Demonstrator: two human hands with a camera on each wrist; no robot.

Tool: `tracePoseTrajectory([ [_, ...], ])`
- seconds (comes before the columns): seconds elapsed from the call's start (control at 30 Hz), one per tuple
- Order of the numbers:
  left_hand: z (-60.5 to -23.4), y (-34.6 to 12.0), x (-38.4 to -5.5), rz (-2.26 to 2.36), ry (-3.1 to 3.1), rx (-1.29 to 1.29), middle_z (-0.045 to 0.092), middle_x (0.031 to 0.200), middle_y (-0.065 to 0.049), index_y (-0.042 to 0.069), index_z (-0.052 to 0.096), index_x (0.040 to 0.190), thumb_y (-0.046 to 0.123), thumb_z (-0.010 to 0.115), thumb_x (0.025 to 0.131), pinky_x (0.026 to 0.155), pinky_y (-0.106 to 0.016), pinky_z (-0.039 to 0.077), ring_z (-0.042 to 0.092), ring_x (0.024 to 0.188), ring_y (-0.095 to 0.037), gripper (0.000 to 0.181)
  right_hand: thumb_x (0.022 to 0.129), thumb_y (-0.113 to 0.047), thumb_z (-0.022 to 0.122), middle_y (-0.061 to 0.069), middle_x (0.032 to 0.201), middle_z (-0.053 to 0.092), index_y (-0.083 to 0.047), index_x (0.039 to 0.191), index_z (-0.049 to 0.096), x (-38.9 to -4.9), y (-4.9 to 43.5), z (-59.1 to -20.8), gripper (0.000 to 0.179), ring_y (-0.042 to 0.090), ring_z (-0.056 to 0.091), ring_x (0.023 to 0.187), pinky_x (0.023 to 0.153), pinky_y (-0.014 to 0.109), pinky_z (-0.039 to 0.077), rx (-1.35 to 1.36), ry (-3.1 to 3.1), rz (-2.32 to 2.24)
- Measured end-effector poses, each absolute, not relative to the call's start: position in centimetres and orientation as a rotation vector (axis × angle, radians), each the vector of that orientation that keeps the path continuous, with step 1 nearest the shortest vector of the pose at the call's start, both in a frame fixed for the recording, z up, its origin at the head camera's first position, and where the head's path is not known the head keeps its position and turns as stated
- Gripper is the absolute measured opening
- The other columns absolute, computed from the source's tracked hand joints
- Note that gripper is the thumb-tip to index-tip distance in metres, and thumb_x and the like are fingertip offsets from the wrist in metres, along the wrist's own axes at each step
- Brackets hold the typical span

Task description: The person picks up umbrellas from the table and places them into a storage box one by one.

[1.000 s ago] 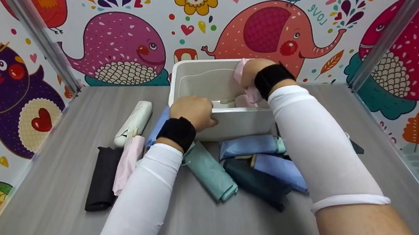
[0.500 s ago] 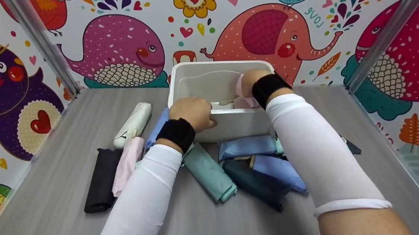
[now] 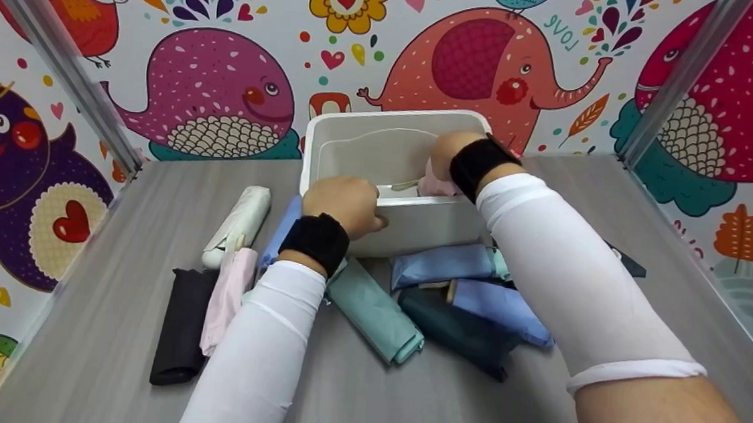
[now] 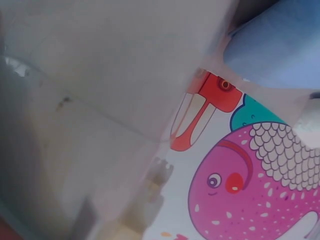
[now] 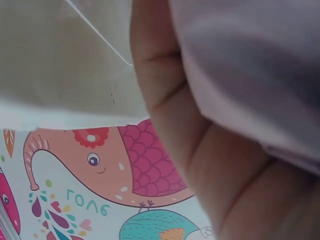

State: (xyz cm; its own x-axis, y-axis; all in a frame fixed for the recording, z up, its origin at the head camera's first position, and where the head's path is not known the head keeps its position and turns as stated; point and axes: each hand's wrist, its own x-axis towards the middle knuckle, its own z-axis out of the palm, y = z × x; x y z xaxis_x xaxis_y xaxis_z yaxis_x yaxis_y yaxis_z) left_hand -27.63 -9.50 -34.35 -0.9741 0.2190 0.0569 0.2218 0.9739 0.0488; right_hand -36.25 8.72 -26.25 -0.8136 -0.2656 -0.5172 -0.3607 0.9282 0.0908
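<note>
Lower inside the white plastic bin [image 3: 422, 232] than a second ago, the right hand [image 3: 449, 153] is reaching down into its right-hand part, and the pink cloth that was standing up at the hand's left side is no longer showing there. The left hand [image 3: 345, 202] is staying at the left part of the near rim, its thumb hanging outside the wall; it is seemingly gripping that rim, though its fingertips are hidden.

The right hand is grasping a pink folded umbrella [image 3: 437, 186], its fingers curving along the cloth in the right wrist view. The umbrella is sitting against the palm side, its visible part coming out below and to the left of the knuckles, within the bin and behind the near wall. Its long axis is mostly hiding behind the hand, so I cannot tell whether it is standing upright or tilting, or touching the bin's floor. The left hand is staying apart from it, farther along the rim.

Outside, a blue folded umbrella [image 3: 443, 265] is lying nearly parallel to the near wall, while a teal folded umbrella [image 3: 375, 312] is slanting away to the right from beside the left wrist.
</note>
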Motion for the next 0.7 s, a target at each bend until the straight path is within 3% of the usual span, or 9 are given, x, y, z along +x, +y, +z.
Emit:
tracePoseTrajectory([
  [0.17,-34.4,-9.5,-27.6,-0.096,-3.071,-0.346,0.075,0.08,-0.003,0.014,0.083,0.102,0.05,0.079,0.09,0.076,-0.049,0.062,0.069,0.077,-0.025,0.038,0.087,-0.006,0.051,0.008,0.082,0.053,-0.008,0.073,0.057,-35.7,8.4,-26.7,0.016,0.024,0.051,0.08,0.064,0.028,0.04,-0.48,2.613,0.276],
  [0.3,-34.4,-9.4,-27.6,-0.109,-3.071,-0.353,0.075,0.08,-0.003,0.014,0.083,0.104,0.049,0.079,0.09,0.076,-0.049,0.062,0.069,0.078,-0.025,0.038,0.088,-0.005,0.053,0.003,0.067,0.049,-0.011,0.064,0.049,-35.2,8.2,-27.3,0.025,0.02,0.048,0.067,0.055,0.026,0.038,-0.499,2.651,0.274],
  [0.7,-34.4,-9.6,-27.6,-0.099,-3.069,-0.376,0.078,0.088,-0.006,0.012,0.082,0.106,0.049,0.079,0.09,0.078,-0.049,0.062,0.07,0.08,-0.027,0.04,0.089,-0.012,0.056,-0.001,0.058,0.043,-0.014,0.062,0.052,-34.8,8.5,-27.6,0.027,0.02,0.045,0.063,0.055,0.03,0.035,-0.637,2.64,0.319],
])
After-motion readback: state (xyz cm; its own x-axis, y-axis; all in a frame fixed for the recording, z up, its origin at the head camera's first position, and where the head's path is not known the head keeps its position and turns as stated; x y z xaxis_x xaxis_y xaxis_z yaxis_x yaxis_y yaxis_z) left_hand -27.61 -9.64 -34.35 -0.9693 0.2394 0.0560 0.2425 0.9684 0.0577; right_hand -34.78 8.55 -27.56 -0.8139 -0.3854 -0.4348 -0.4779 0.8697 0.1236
